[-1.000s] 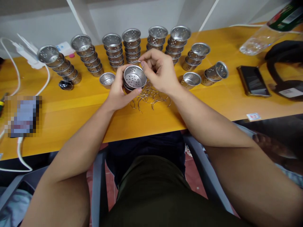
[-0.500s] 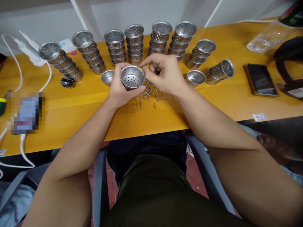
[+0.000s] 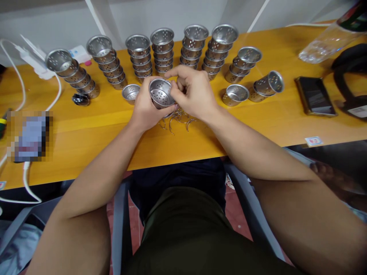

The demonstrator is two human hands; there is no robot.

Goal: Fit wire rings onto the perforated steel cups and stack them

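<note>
My left hand (image 3: 145,103) is wrapped round a small perforated metal strainer cup (image 3: 162,93), its open mouth tilted up towards me. At the cup's right rim, the fingers of my right hand (image 3: 192,91) are closed in a pinch. A thin metal wire showed in that pinch a moment ago; now the fingers mostly hide it. Below both hands lies a loose pile of curved metal wires (image 3: 180,116), partly covered by my right hand. A single strainer cup (image 3: 131,93) stands just left of my left hand, and another cup (image 3: 235,94) stands to the right.
Several stacks of strainer cups (image 3: 138,57) line the back of the wooden table (image 3: 94,141). A leaning pair (image 3: 268,84), a phone (image 3: 315,96) and a plastic bottle (image 3: 323,44) are on the right. On the left are a charging phone (image 3: 32,135), white cables and a power strip (image 3: 36,63).
The cup has shifted slightly right and tilted a little. My right hand has moved left and closer in, its fingers now over the cup's right rim.
</note>
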